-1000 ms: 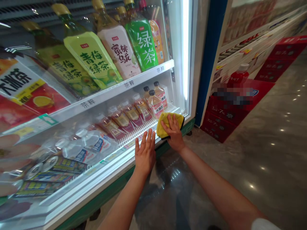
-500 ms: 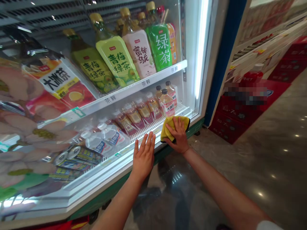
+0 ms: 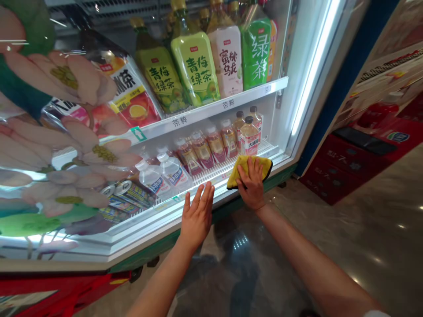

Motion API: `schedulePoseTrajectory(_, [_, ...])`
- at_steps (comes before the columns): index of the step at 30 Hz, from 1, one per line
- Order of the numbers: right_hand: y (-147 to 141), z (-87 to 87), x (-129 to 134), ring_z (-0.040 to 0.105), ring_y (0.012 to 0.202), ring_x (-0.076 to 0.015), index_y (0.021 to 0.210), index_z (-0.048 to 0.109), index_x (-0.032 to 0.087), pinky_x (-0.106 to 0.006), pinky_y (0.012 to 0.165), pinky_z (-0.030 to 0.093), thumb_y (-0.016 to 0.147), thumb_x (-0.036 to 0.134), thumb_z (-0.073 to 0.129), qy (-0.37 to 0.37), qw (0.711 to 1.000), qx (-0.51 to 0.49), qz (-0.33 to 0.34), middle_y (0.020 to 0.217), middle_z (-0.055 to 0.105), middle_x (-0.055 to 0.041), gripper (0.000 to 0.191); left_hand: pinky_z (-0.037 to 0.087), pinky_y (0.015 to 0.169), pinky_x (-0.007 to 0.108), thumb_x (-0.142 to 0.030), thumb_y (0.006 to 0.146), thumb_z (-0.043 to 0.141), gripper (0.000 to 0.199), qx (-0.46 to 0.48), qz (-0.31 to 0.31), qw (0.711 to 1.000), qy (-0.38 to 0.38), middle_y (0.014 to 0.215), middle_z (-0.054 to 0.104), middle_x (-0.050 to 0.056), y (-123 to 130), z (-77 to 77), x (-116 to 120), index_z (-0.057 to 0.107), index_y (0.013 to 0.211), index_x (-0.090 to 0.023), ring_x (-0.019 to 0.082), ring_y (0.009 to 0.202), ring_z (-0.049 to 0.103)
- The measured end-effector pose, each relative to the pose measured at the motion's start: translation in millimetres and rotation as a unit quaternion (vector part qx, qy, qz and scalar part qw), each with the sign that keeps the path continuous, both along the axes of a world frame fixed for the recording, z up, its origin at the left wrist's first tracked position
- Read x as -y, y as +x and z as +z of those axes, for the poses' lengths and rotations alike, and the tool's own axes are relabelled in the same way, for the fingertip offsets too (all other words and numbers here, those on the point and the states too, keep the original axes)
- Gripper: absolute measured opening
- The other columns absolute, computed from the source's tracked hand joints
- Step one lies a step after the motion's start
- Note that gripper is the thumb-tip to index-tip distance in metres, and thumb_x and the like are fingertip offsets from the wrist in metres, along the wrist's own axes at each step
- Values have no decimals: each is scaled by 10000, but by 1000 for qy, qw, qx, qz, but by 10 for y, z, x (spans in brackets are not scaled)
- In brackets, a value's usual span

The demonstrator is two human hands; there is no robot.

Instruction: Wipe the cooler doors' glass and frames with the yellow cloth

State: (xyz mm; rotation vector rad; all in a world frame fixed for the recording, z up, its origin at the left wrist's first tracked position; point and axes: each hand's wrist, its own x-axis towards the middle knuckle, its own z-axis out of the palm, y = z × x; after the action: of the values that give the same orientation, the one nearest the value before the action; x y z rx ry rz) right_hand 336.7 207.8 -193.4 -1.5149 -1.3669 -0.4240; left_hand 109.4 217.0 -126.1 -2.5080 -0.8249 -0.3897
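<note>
My right hand (image 3: 252, 182) lies over a yellow cloth (image 3: 235, 172) with a dark edge and presses it to the lower right of the glass door (image 3: 206, 169). Part of the cloth is hidden under the palm and fingers. My left hand (image 3: 197, 216) is stretched out, fingers slightly apart, by the lower edge of the door and left of the cloth; whether it touches the glass I cannot tell. Behind the glass, small bottles with pink labels (image 3: 250, 140) stand just above the cloth.
Large tea bottles (image 3: 194, 66) stand on the upper shelf (image 3: 211, 108). Below are water bottles (image 3: 173, 169) and cans (image 3: 132, 193). Flower decals (image 3: 62, 149) cover the left glass. At right, red boxes (image 3: 330, 180) stand on the shiny floor, with a dark flat object (image 3: 358, 140) on top.
The view has swung left, so the fridge appears further right. Against the bottles behind the glass, the cloth and both hands have shifted a little left.
</note>
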Motion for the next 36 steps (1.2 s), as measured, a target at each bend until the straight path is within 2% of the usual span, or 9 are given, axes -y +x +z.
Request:
schedulePoseTrajectory(5, [-289,-28,-36,33,1593,-323,1477,527,321,-672,1251,106,963,278,596,20,994,105,38,1659,357,-47,520,-36,1296,492,-148,872,541,858,17,17,1000,-8,1651,311,102,-91,-51,16,150,1635,-181,241,1571,178])
schedulePoseTrajectory(10, [-116,-232,44,79,1595,-260,1458,534,373,-639,1260,150,963,82,484,9,993,115,40,1632,410,-6,576,-57,1287,508,-142,881,541,860,21,18,1000,2,1645,327,102,-223,-71,4,134,1637,-200,239,1570,188])
schedulePoseTrajectory(15, [-354,-20,-30,-9,1587,-365,1561,409,296,-727,1222,141,951,165,533,-14,999,50,9,1707,221,-77,636,-61,1285,514,-133,882,541,872,25,26,999,3,1640,336,96,-343,-72,-5,113,1637,-214,230,1574,160])
schedulePoseTrajectory(18, [-570,-18,-11,97,1588,-333,1531,447,373,-675,1252,106,952,199,579,-16,992,123,38,1662,352,-28,619,-80,1281,516,-136,876,555,891,24,35,999,6,1643,326,87,-415,-57,8,101,1637,-220,223,1578,132])
schedulePoseTrajectory(22, [-499,-168,83,286,1545,-245,1470,492,473,-597,1279,120,937,120,590,-14,975,198,102,1541,537,39,647,-119,1271,525,-135,870,556,901,20,50,998,12,1646,315,70,-583,-25,36,95,1637,-236,228,1579,108])
schedulePoseTrajectory(25, [-518,-79,66,245,1560,-292,1484,492,438,-651,1260,138,945,111,571,-10,984,157,81,1578,491,6,635,-130,1271,521,-146,875,549,887,24,58,998,19,1652,303,62,-740,12,57,105,1638,-232,217,1583,51])
schedulePoseTrajectory(29, [-901,146,-26,137,1582,-343,1500,489,409,-687,1252,81,950,163,596,4,990,129,49,1629,413,-17,612,-110,1280,522,-145,879,546,868,33,62,997,33,1655,300,51,-941,41,88,133,1637,-235,204,1582,-36])
schedulePoseTrajectory(32, [-1041,104,-20,215,1568,-280,1487,485,451,-631,1275,59,945,155,609,13,976,196,92,1565,507,25,630,-100,1281,525,-144,875,553,865,37,74,996,36,1652,312,56,-1105,17,125,149,1635,-229,206,1584,-40])
schedulePoseTrajectory(36, [-902,0,29,338,1517,-247,1481,467,488,-637,1270,91,952,103,568,-14,962,237,136,1516,563,46,662,-91,1277,536,-134,858,557,878,45,100,994,24,1650,325,63,-1334,-48,178,160,1633,-244,222,1589,27])
